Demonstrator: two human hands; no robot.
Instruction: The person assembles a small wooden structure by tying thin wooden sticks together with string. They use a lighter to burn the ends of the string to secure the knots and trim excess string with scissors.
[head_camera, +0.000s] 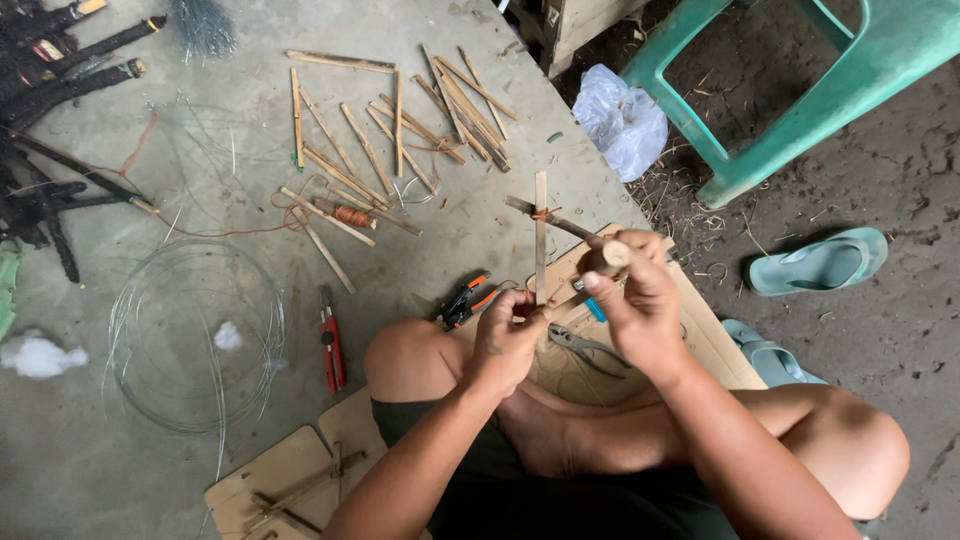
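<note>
The pile of bamboo sticks lies on the floor in the upper middle of the frame; a wire coil lies at lower left, with a cutter just right of it; pliers lie beside the left hand; the right hand is right of it, over the cardboard; a stool stands at upper right, a bag left of it, a sandal below it.
</note>
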